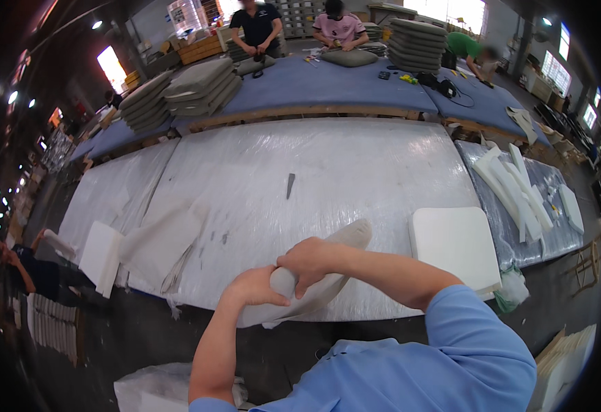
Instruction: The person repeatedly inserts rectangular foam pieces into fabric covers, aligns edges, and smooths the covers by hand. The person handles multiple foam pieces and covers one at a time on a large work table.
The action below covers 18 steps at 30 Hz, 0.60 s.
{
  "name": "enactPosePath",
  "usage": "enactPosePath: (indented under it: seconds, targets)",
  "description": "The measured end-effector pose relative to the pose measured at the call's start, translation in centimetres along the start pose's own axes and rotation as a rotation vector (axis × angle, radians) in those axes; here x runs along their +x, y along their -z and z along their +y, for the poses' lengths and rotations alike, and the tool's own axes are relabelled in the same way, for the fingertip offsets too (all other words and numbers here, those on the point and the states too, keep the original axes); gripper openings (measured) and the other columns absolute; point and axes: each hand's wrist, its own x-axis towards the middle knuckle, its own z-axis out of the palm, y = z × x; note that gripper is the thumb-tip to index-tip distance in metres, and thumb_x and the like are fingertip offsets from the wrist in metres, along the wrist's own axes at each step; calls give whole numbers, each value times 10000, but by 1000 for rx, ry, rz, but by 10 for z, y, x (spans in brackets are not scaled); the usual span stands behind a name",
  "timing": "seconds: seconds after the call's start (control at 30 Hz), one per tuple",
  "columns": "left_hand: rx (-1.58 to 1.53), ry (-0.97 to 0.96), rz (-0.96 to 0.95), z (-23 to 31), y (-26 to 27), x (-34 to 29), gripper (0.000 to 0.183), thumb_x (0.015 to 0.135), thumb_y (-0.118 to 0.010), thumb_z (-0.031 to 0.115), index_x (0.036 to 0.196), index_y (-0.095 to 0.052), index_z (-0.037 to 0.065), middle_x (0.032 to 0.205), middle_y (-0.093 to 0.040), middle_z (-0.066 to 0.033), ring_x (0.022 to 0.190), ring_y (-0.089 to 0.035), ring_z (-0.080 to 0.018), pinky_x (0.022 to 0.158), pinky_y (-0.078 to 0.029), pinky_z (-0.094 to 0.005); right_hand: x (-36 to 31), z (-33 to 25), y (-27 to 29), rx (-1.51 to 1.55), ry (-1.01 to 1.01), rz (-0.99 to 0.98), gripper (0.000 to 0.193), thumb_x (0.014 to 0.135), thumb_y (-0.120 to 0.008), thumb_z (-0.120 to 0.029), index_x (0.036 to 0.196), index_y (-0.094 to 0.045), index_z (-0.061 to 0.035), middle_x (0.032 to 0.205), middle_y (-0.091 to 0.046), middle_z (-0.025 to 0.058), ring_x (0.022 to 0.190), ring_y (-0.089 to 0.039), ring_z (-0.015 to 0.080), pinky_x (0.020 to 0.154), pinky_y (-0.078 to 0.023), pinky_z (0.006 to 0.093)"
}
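Observation:
A pale grey-beige fabric cushion cover (352,237) lies at the near edge of the table, bunched into a long rounded shape, with loose cloth hanging toward me. Whatever fills it is hidden. My left hand (254,286) grips its near left end, thumb and fingers curled round a rounded bulge. Just beside it my right hand (307,262) is closed over the top of the same cover. A white foam seat pad (454,240) rests flat to the right of my right forearm. Left of my hands lie flat pieces of matching fabric (163,237).
The table (245,158) is wrapped in clear film and carries a small dark wedge-shaped piece (290,185). White foam strips (517,192) lie at right, another foam pad (100,257) at left. Beyond, a blue table (300,86) holds stacked cushions (204,86); several co-workers stand around.

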Motion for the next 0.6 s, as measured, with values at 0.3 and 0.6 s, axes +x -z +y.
enactPosePath:
  seconds: [0.3,0.6]
  targets:
    - [267,176,516,15,-33,14,593,716,-922,473,988,-606,52,889,-726,-177,907,-722,-400,771,-558,-504,3,35,-38,-211,147,576,601,780,-820,-587,1024,-639,-68,909,-698,94,909,-706,306,843,-528,439]
    - [305,23,909,-25,-56,-29,720,717,-863,618,1067,-680,16,895,-668,-154,819,-665,-378,720,-528,-476,-53,106,-36,-88,-204,699,571,941,-640,-632,807,-656,-77,802,-672,112,808,-676,316,795,-509,457]
